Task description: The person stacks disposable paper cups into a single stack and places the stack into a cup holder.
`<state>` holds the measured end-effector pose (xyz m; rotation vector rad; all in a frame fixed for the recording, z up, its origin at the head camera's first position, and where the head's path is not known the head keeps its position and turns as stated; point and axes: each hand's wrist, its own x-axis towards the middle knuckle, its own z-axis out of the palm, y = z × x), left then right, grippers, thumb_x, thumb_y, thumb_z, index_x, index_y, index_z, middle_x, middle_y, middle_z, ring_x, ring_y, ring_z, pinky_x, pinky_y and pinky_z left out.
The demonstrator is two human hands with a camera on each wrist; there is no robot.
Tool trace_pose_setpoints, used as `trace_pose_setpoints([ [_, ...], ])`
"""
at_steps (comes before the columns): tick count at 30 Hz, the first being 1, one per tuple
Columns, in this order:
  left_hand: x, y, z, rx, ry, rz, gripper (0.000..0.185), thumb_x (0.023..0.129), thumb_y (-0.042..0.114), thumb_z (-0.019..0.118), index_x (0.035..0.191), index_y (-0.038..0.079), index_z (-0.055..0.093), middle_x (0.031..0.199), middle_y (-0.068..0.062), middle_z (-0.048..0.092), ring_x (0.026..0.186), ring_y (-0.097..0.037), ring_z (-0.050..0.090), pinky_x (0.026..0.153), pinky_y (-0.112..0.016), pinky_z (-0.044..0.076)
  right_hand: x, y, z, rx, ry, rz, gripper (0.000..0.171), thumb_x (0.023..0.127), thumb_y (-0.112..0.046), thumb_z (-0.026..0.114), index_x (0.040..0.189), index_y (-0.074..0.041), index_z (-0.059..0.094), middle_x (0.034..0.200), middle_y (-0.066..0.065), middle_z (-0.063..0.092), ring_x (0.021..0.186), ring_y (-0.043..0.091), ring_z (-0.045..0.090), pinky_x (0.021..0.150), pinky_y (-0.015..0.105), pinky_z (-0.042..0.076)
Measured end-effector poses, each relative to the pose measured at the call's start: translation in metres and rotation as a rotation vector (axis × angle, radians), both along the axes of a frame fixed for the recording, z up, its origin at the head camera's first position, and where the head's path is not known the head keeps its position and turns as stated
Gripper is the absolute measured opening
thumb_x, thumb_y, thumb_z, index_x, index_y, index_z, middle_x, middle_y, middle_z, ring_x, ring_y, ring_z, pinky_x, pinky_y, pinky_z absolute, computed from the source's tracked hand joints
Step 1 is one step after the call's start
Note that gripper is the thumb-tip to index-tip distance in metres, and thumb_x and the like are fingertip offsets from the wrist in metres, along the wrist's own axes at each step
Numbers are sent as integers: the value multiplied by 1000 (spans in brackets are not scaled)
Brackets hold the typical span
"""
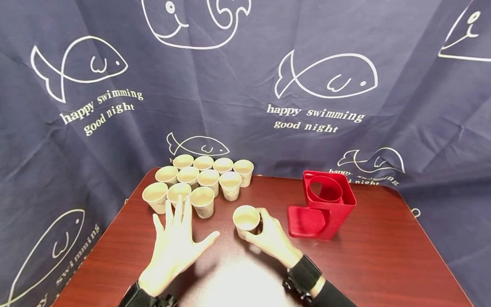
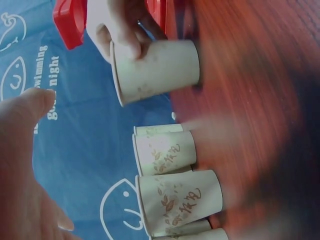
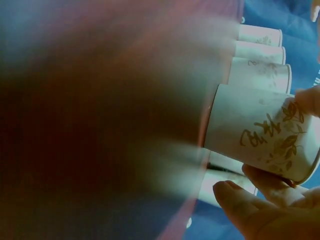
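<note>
My right hand (image 1: 256, 227) grips one paper cup (image 1: 246, 218) near the middle of the dark red table (image 1: 368, 256), thumb and fingers curled round its side. That leaf-printed cup (image 2: 157, 70) stands upright with its base at or just above the tabletop. The right wrist view shows it (image 3: 260, 130) close up, above my right-hand fingers (image 3: 250, 207). My left hand (image 1: 180, 232) hovers with fingers spread and straight, holding nothing, just in front of a cluster of several identical cups (image 1: 199, 177). The left hand (image 2: 25, 165) stays apart from the cups (image 2: 175, 197).
A red plastic cup holder (image 1: 324, 204) with a round opening on top and a flat base stands right of the held cup. A dark blue cloth with fish drawings (image 1: 326, 76) hangs behind and round the table. The table's edges lie near on left and right.
</note>
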<state>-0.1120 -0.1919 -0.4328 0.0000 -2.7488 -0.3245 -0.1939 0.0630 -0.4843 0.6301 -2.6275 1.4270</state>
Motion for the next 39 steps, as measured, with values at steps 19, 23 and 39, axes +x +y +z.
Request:
trace_pose_setpoints([
  [19,-2,6,0,103,-33,-37,119,84,71,69,166,12,6,172,-18,15,155,-48,18,114,-75,25,39,70,7,100,29,-59,65,70,-34,95,124,-16,64,104,-6,72,92,10,69,86,33,59],
  [23,-2,6,0,121,-4,-53,119,83,69,71,166,13,9,170,-20,21,154,-45,23,115,-71,29,47,78,7,113,56,-74,63,69,-32,96,122,-20,64,101,-13,71,89,4,66,83,30,59],
  [39,-8,3,15,144,90,-110,119,80,65,78,166,13,14,170,-10,24,147,-37,42,103,-58,49,61,89,7,69,40,-110,58,68,-33,97,118,-23,67,95,-17,69,83,1,62,77,26,57],
])
